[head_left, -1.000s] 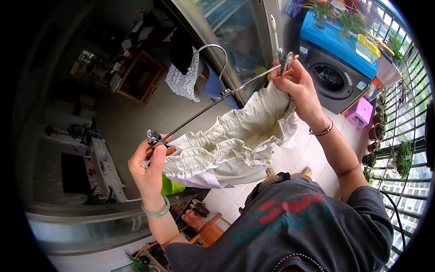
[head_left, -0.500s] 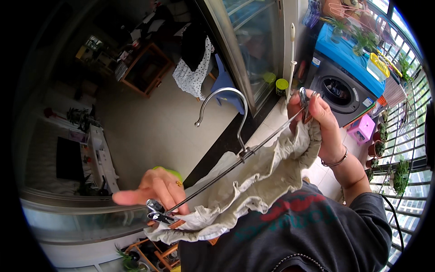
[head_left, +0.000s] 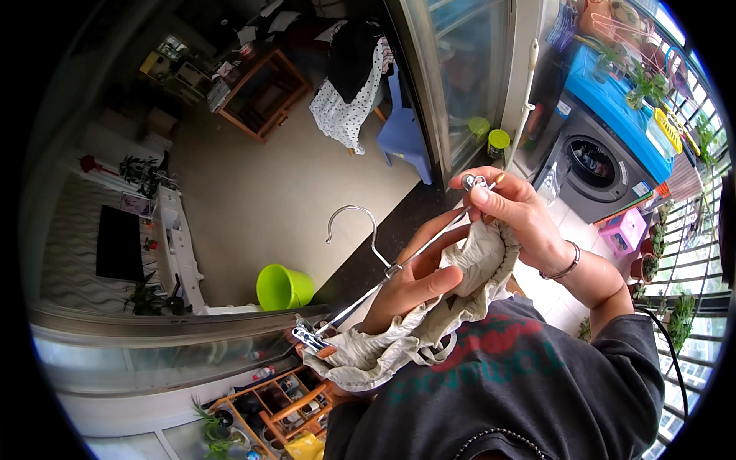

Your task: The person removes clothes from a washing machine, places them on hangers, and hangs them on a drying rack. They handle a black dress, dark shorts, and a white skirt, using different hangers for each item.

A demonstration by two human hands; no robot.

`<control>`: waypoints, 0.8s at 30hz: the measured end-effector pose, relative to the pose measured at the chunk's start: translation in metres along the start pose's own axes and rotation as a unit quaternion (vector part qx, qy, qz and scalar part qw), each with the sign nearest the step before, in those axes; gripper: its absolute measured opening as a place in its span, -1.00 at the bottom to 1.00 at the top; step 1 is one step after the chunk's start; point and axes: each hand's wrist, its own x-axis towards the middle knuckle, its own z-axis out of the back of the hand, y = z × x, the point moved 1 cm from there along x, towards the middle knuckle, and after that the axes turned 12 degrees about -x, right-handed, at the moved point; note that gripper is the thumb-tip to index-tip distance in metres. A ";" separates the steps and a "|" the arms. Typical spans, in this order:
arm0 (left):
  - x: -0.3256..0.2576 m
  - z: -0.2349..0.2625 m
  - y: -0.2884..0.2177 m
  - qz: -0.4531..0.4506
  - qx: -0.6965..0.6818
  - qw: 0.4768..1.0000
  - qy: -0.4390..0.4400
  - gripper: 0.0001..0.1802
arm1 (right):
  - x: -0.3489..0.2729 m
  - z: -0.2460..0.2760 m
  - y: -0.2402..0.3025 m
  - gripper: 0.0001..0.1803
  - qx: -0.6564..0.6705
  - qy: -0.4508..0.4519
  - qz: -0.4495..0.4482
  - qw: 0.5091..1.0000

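A metal clip hanger [head_left: 392, 270] with a curved hook slants across the middle, holding a pale beige garment [head_left: 491, 257] with a gathered elastic waistband. At its upper right end, my right hand [head_left: 521, 215] pinches the hanger clip [head_left: 473, 182] between thumb and fingers. The other hanger clip [head_left: 308, 336] sits at the lower left, on the waistband. My left hand [head_left: 406, 295] rests within the waistband, its thumb apart and its fingers stretched along the bar toward the right end; the fingertips are partly hidden.
A lime-green bucket [head_left: 284, 287] stands on the floor beyond the sliding door frame [head_left: 429, 92]. A blue plastic chair [head_left: 405, 138] is farther in. To the right are a grey washing machine [head_left: 586, 165], a pink stool [head_left: 622, 230] and the balcony railing [head_left: 701, 268].
My left hand has left the lower-left clip and moved right, into the waistband. The hanger and garment have come lower and tilted more steeply. My right hand stays at the right clip.
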 end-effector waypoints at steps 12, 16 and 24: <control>0.019 0.030 -0.037 -0.007 -0.062 0.985 -0.161 -0.61 | 0.093 0.029 0.028 -0.61 -0.217 0.142 0.077 0.963; 0.035 0.057 -0.049 -0.017 0.007 0.983 -0.181 -0.62 | 0.128 0.018 0.035 -0.66 -0.195 0.131 0.064 0.970; 0.064 0.108 -0.100 -0.010 0.098 0.971 -0.219 -0.67 | 0.216 -0.004 0.018 -0.72 -0.129 0.087 0.086 0.984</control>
